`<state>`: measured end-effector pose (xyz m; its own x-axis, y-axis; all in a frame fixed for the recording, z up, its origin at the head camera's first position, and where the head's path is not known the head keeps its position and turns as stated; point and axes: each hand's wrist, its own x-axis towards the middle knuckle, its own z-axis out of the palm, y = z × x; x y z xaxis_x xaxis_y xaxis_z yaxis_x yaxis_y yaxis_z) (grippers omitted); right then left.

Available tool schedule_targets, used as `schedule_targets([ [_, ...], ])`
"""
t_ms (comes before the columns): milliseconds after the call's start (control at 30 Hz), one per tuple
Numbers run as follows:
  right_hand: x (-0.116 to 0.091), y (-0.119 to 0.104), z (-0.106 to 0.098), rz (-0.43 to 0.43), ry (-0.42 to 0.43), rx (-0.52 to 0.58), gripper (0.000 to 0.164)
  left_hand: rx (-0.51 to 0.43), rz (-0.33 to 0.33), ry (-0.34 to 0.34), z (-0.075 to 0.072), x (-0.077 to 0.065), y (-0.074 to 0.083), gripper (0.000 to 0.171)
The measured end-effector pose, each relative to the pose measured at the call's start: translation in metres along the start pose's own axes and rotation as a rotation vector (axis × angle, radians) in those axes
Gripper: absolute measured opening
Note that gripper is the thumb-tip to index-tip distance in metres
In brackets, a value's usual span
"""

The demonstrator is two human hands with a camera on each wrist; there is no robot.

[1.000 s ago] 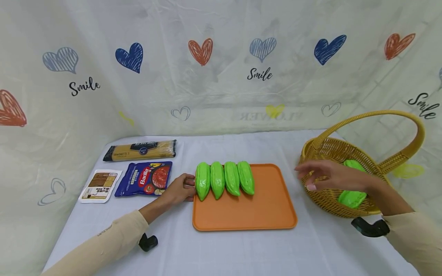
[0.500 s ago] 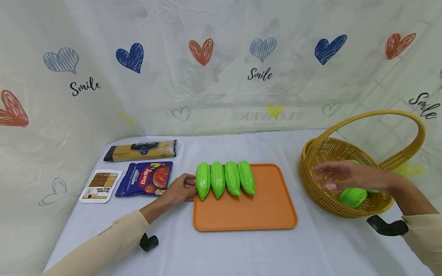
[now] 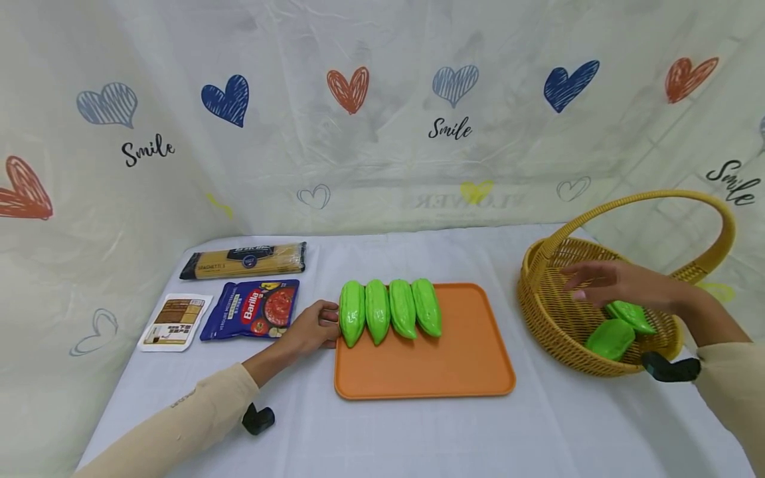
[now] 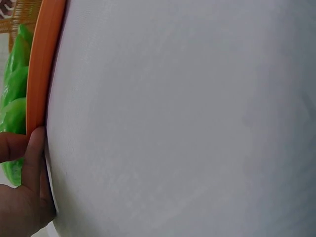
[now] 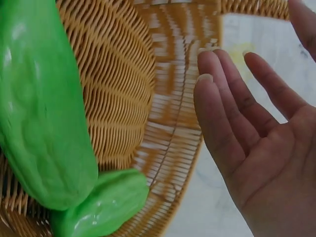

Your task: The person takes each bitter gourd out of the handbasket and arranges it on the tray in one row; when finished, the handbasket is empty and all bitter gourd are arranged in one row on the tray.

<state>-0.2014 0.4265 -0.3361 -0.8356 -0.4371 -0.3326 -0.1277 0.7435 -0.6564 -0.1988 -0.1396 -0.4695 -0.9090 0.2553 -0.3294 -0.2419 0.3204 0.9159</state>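
Note:
Several glossy green, ridged toy bitter melons (image 3: 377, 312) lie side by side along the back left of the orange tray (image 3: 418, 368). My left hand (image 3: 312, 325) is at the tray's left edge, and in the left wrist view its thumb and fingers pinch the rim (image 4: 42, 69). Over the wicker basket (image 3: 550, 332) hovers my right hand (image 3: 624, 285), fingers spread and holding nothing. Two more bitter melons lie in the basket; the nearer one (image 3: 611, 339) shows whole, while the hand partly covers the other (image 3: 633, 317). The right wrist view shows the palm (image 5: 276, 168) bare.
Left of the tray lie a spaghetti pack (image 3: 245, 260), a blue Barilla pouch (image 3: 254, 309) and a white-and-brown packet (image 3: 175, 322). The basket's tall arched handle (image 3: 651, 195) rises over the right side. A printed white curtain (image 3: 382, 153) hangs behind the white-clothed table (image 3: 454, 438).
My right hand has drawn right and back from the basket's left rim to over its middle, with the bitter melons inside now more exposed. The left hand and tray stay put.

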Motion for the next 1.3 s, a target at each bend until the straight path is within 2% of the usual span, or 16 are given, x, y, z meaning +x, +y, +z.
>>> schedule_targets([
  [333,0.009,0.023,-0.011,0.085,0.036,-0.044,0.064,-0.007,-0.004,0.020,0.000,0.000,0.002,0.059],
  [567,0.013,0.038,-0.016,0.120,0.084,-0.123,0.068,0.000,0.015,-0.011,-0.001,0.000,0.002,0.061],
  [767,0.014,0.048,-0.020,0.151,0.100,-0.138,0.075,0.001,0.003,-0.010,-0.001,-0.002,0.005,0.062],
  [1300,0.018,0.048,-0.023,0.227,0.124,-0.136,0.085,0.001,0.005,-0.006,-0.001,-0.003,0.004,0.062],
])
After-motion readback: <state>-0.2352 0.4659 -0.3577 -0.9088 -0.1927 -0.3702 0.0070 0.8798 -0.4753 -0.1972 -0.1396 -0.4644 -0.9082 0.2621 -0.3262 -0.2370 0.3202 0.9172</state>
